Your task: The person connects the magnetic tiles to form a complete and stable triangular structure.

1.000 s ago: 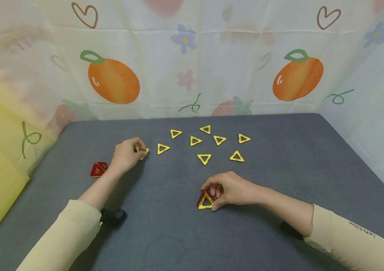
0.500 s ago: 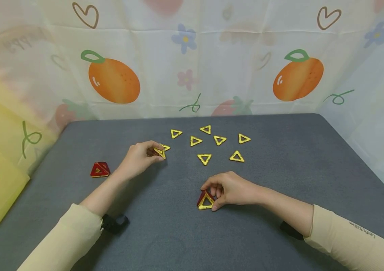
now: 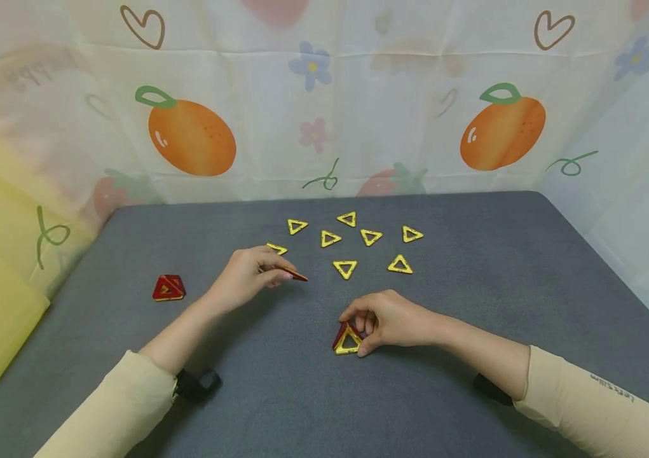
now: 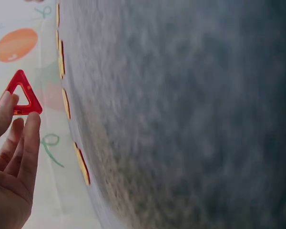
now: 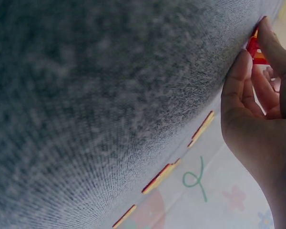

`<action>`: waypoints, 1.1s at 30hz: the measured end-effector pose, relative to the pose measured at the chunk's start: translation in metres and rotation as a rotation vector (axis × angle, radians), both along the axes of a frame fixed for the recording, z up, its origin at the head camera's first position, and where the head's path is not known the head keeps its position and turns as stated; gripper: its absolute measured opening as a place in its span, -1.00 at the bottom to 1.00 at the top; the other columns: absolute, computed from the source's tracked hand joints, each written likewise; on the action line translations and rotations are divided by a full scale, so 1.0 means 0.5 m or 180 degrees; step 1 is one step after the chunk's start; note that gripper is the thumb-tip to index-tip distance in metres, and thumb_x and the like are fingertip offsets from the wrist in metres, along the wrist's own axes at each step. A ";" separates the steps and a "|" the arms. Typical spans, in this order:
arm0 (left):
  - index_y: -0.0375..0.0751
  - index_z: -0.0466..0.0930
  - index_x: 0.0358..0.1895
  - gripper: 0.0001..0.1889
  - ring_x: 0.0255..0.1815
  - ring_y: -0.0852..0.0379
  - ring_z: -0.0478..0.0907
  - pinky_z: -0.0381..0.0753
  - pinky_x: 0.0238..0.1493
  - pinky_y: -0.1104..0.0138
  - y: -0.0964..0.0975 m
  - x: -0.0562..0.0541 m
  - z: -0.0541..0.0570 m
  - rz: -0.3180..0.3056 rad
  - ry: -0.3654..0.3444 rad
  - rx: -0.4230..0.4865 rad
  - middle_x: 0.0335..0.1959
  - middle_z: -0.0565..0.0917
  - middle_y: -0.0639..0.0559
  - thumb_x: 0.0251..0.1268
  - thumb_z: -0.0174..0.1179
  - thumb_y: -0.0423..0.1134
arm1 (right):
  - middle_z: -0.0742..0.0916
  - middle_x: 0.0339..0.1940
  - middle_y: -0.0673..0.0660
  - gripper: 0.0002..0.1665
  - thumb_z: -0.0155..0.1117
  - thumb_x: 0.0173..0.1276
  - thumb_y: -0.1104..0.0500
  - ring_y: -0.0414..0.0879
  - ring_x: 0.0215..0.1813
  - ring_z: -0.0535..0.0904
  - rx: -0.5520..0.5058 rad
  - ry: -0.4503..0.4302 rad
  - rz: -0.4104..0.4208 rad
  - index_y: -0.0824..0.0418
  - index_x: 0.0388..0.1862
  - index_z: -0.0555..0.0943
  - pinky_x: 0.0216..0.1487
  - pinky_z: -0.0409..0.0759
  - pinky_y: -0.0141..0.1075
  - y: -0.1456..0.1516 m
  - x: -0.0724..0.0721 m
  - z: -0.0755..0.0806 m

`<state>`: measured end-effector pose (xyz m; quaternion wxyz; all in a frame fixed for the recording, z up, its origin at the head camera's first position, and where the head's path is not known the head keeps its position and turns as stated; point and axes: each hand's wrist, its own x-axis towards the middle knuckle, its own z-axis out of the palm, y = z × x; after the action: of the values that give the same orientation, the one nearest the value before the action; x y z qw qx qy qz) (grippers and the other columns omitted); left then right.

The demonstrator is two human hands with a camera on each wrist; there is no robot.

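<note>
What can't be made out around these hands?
- Head view: part of a yellow triangular plastic-looking tile, hidden behind the left hand.
- Head view: right side of the red and yellow triangular build, covered by the right hand.
- Left wrist view: grey tabletop texture, blurred.

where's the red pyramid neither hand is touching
In the head view, the red pyramid sits on the left side of the grey table, to the left of the left forearm and apart from it.

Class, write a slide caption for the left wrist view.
A left hand pinches a red hollow triangle, with patterned cloth behind and flat pieces on the grey tabletop.
</note>
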<state>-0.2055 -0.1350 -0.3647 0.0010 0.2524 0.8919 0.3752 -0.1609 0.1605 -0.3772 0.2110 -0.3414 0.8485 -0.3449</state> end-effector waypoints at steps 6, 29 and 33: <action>-0.01 0.79 -0.19 -0.88 -0.23 0.19 0.67 0.57 -0.34 0.43 0.026 0.016 0.003 -0.0150 0.0291 0.0021 -0.22 0.80 0.10 0.25 0.33 -0.23 | 0.67 -0.34 -0.02 -0.41 0.62 0.01 0.13 -0.35 -0.40 0.56 -0.0001 0.0003 0.0007 0.13 0.08 0.67 -0.31 0.62 -0.44 0.000 -0.001 0.000; -0.14 0.55 -0.24 -0.86 -0.42 0.22 0.68 0.65 -0.36 0.48 0.123 0.119 0.008 -0.0645 -0.0084 0.0414 -0.37 0.75 0.00 0.25 0.34 -0.32 | 0.69 -0.42 -0.04 -0.56 0.64 -0.02 0.08 -0.35 -0.41 0.56 0.0022 0.0145 0.0017 0.07 -0.14 0.67 -0.34 0.61 -0.45 -0.001 -0.002 -0.002; -0.12 0.55 -0.26 -0.87 -0.37 0.31 0.65 0.64 -0.32 0.51 0.135 0.140 0.007 -0.0665 -0.0054 0.0256 -0.35 0.74 0.03 0.24 0.34 -0.32 | 0.68 -0.41 -0.02 -0.47 0.64 -0.02 0.13 -0.34 -0.44 0.55 -0.0040 0.0096 0.0029 0.10 -0.03 0.68 -0.36 0.62 -0.43 -0.001 -0.001 -0.002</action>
<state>-0.1357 -0.0673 -0.3613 0.0375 0.3406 0.8450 0.4106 -0.1615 0.1600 -0.3781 0.1976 -0.3517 0.8478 -0.3440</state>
